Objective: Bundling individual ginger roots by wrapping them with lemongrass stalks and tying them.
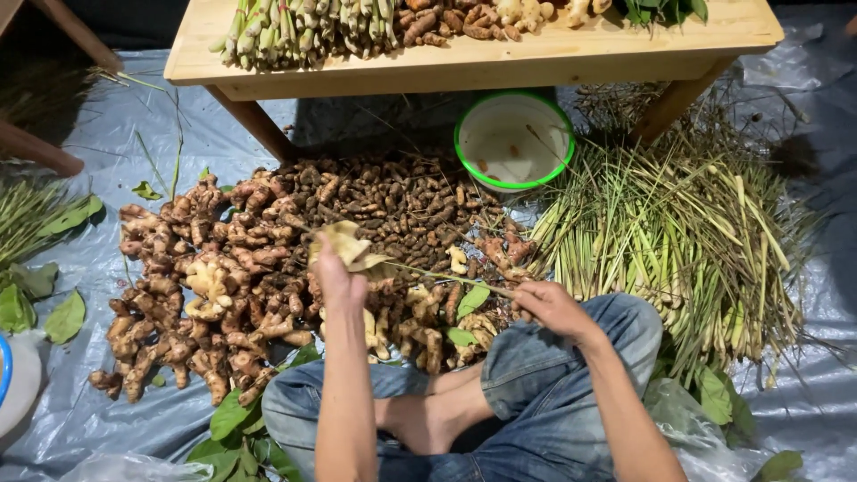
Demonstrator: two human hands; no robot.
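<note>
Grey plastic sheeting (pixel 116 134) covers the floor, with loose green leaves (pixel 40 299) at far left. Beside them a ginger heap (pixel 192 286) spreads mid-frame. Just right, the left hand (pixel 337 278) pinches dry yellowed leaves (pixel 344 245); the right hand (pixel 552 308) grips the thin stalk (pixel 446 277) running between them. Stripping seems underway; pulling apart cleanly looks next. Lemongrass (pixel 678 241) crowds the right, a green-rimmed bowl (pixel 514 140) sits under the wooden table (pixel 464 62).

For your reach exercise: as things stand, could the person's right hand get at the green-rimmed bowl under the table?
Probably yes: the right hand holds a thin stalk, and only low roots lie before the bowl.
</note>
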